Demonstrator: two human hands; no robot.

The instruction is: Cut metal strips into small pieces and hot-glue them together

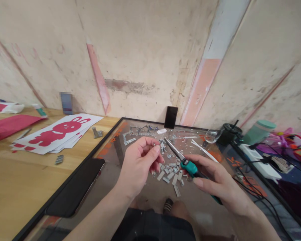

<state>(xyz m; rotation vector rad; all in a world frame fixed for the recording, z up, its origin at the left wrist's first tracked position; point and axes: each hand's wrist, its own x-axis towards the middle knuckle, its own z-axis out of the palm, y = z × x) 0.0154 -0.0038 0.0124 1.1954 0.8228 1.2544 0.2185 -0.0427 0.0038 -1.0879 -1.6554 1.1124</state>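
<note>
Over the glass tabletop, my left hand (pixel 142 155) pinches something small between thumb and forefinger; it looks metallic, but its kind is too small to tell. My right hand (pixel 210 177) grips long-nose pliers (pixel 188 165) with teal and black handles. Their metal jaws point up and left, close to my left fingertips but apart from them. Beneath and between both hands lie scattered small grey metal strips and staple-like pieces (pixel 174 179). More such bits (pixel 140 130) sit farther back on the glass.
A black phone (pixel 171 117) leans on the wall; a larger dark phone or tablet (pixel 76 187) lies at left. Rabbit-print papers (pixel 62 132) cover part of the wooden table. At right are a dark cup (pixel 230 132), a green container (pixel 259 131), a white power strip (pixel 261 162) and black cables.
</note>
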